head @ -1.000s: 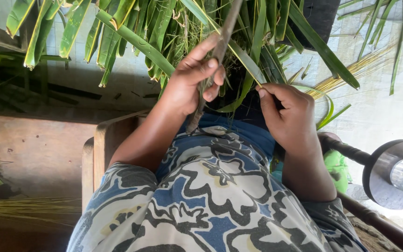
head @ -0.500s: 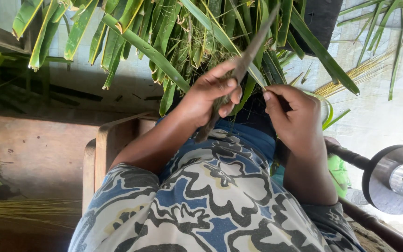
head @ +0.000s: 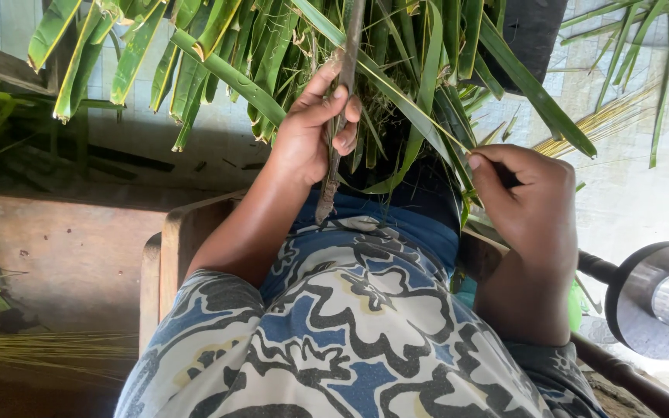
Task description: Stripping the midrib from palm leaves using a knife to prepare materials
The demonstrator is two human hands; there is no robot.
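Leaf (head: 427,128): long green strip running from the frond bunch (head: 272,54) at the top of view down to the right hand (head: 532,201), over the lap.

- Right hand: thumb and forefinger pinched on the leaf's lower end, other fingers curled in. The leaf comes out of the pinch at the thumb tip and runs up-left, looks taut.
- Left hand (head: 307,135): fingers clenched around a thin dark blade (head: 338,116). It stands near upright, top end lost among the fronds, lower end poking out below the fist toward the patterned cloth (head: 350,325).
- Blade sits left of the pinched leaf, near it. Can't tell if the edge touches it; foliage overlaps there.

To do this step well, my read: keep the leaf tight between bunch and pinch, lay the blade close along the midrib, pull in one steady line. Slack would likely tear the strip or snap the rib.

Around: wooden seat edge (head: 168,255) at left, pale stripped ribs (head: 598,116) on the floor upper right, round metal object (head: 660,298) at right.
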